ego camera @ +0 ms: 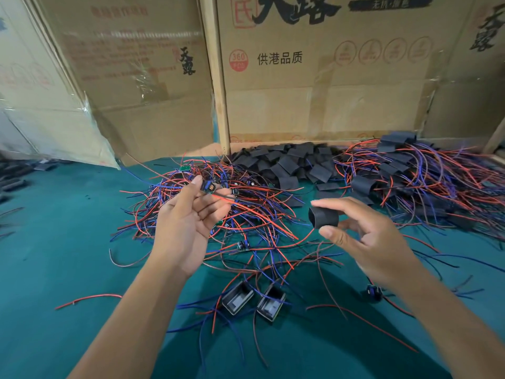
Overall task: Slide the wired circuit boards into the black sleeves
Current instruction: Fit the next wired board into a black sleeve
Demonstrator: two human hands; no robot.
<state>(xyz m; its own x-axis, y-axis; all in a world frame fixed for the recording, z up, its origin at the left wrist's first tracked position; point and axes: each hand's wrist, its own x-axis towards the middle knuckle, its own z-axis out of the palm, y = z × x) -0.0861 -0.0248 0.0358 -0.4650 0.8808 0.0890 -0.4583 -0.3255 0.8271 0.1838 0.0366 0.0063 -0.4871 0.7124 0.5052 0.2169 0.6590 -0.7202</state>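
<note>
Forearms of mine reach up from the bottom edge of the frame over the green counter [54, 242]. Between them, low in the centre, two small black housings [252, 299] lie side by side among loose red and blue wires. My left hand [188, 222], left of centre, is turned palm up, and its thumb and fingertips pinch a wired circuit board [209, 186] at the top of the hand; one red wire runs from it down toward the right. My right hand [366, 236], right of centre, pinches a black sleeve [323, 216] between the forefinger above and the thumb below, with the sleeve's open mouth turned to the left, toward the board. Board and sleeve are near each other but apart. Behind my left hand, in the middle of the frame, spreads a tangle of wired boards [246, 214]. Above it, at upper centre, sits a heap of flat black sleeves [287, 162], and to the upper right a pile of sleeved boards [410, 170] with wires trailing out. Cardboard boxes [314, 77] stand along the back, across the top of the frame.
</note>
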